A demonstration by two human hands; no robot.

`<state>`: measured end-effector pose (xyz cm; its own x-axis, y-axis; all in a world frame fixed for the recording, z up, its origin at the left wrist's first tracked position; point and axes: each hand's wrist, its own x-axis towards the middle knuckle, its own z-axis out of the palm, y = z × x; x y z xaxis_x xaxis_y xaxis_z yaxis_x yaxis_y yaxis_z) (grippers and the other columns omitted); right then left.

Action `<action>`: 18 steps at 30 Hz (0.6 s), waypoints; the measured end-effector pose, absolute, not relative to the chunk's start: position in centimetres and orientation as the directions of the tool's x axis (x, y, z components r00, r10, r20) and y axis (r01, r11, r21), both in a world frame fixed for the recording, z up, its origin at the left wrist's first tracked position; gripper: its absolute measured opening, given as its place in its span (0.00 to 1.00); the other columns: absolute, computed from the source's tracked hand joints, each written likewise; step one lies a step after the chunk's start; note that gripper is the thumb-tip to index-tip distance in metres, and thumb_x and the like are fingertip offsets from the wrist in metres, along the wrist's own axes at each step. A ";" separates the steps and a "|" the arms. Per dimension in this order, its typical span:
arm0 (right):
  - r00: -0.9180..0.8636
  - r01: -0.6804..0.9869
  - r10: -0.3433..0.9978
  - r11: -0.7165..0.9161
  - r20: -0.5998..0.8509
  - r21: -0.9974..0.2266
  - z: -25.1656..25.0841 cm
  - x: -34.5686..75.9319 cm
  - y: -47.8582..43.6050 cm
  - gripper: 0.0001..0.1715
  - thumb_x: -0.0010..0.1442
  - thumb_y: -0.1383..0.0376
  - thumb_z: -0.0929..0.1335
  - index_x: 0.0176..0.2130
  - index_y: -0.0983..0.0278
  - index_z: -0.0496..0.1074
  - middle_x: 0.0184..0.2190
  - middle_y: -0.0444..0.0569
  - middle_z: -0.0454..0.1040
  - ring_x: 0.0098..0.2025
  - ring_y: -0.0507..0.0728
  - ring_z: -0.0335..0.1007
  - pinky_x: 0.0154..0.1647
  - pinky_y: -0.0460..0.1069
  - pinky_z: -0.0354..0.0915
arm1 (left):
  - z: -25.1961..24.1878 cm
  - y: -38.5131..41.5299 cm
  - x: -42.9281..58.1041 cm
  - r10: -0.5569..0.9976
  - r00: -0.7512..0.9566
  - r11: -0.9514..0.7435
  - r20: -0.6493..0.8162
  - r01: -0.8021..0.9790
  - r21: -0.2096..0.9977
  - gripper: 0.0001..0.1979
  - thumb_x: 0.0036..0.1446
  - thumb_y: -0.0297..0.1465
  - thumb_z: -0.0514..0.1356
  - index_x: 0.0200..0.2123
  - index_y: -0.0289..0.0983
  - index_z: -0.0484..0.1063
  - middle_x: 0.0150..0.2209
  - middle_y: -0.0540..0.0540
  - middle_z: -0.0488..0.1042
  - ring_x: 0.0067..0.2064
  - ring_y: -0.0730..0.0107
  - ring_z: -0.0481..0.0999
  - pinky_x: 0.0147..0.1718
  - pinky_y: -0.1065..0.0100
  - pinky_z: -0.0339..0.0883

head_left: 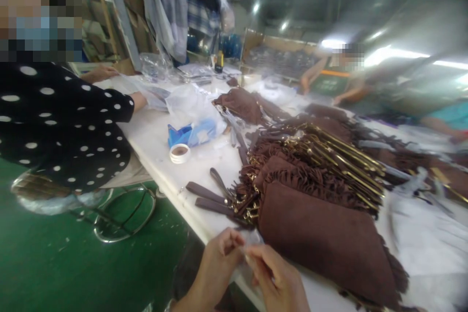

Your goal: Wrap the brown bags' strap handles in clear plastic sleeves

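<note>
My left hand (215, 265) and my right hand (276, 275) meet at the near edge of the white table (153, 136), fingers pinched together on a small clear piece, perhaps thin plastic (252, 240). Just beyond them lies a brown suede bag (329, 239) with fringe, at the front of a stack of like bags (310, 165) with gold-coloured bars. Brown straps (208, 197) with gold clasps stick out to the left of the stack.
A person in a black dotted top (62, 122) sits on a metal stool (117, 214) at the left. A tape roll (180, 153), blue packet (186, 134) and plastic bags (190, 105) lie mid-table. Another person (340, 78) works at the far side. Green floor (54, 263) below.
</note>
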<state>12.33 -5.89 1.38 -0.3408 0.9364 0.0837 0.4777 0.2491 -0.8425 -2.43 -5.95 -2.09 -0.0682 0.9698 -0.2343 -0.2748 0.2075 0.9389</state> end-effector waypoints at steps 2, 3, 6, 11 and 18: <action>-0.359 0.513 0.929 0.272 0.084 -0.814 1.0 11.7 -5.1 0.16 0.66 0.57 0.61 0.39 0.57 0.76 0.26 0.43 0.75 0.23 0.52 0.70 0.26 0.42 0.65 | -2.3 -6.1 -2.5 0.974 -0.055 0.193 -0.218 -0.286 0.938 0.04 0.53 0.28 0.62 0.33 0.35 0.71 0.28 0.49 0.76 0.30 0.70 0.73 0.28 0.74 0.61; -0.365 0.532 0.927 0.284 0.087 -0.798 0.8 11.6 -4.9 0.16 0.67 0.58 0.61 0.39 0.58 0.76 0.28 0.44 0.76 0.23 0.52 0.70 0.26 0.42 0.66 | -2.5 -6.1 -2.5 0.977 -0.049 0.185 -0.208 -0.289 0.939 0.03 0.54 0.28 0.61 0.33 0.35 0.71 0.29 0.48 0.76 0.31 0.69 0.73 0.29 0.74 0.62; -0.342 0.603 0.933 0.309 0.111 -0.735 0.3 11.9 -4.9 0.16 0.67 0.60 0.60 0.41 0.57 0.76 0.30 0.45 0.77 0.25 0.53 0.72 0.26 0.43 0.67 | -2.6 -6.3 -2.7 0.984 -0.042 0.155 -0.171 -0.254 0.955 0.02 0.56 0.26 0.59 0.35 0.36 0.71 0.31 0.48 0.77 0.33 0.68 0.74 0.32 0.73 0.63; -0.348 0.688 0.933 0.318 0.087 -0.652 0.0 12.0 -4.9 0.17 0.66 0.63 0.59 0.41 0.55 0.76 0.31 0.44 0.78 0.29 0.55 0.75 0.28 0.44 0.68 | -1.8 -6.4 -3.2 0.992 -0.041 0.113 -0.119 -0.134 0.985 0.04 0.58 0.26 0.57 0.37 0.37 0.71 0.31 0.48 0.77 0.34 0.67 0.74 0.34 0.72 0.64; -0.361 0.644 0.932 0.281 0.041 -0.711 0.0 12.0 -4.6 0.17 0.67 0.63 0.58 0.41 0.57 0.75 0.28 0.44 0.78 0.20 0.52 0.70 0.25 0.44 0.66 | -1.7 -6.7 -3.3 0.993 -0.023 0.110 -0.112 -0.102 0.989 0.06 0.58 0.26 0.55 0.38 0.37 0.70 0.31 0.48 0.77 0.33 0.66 0.74 0.33 0.71 0.64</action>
<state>11.96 -4.61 0.03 -0.3614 0.9315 0.0406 0.6441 0.2809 -0.7115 -3.34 -6.69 -1.73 -0.0229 0.9934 -0.1124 -0.1022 0.1096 0.9887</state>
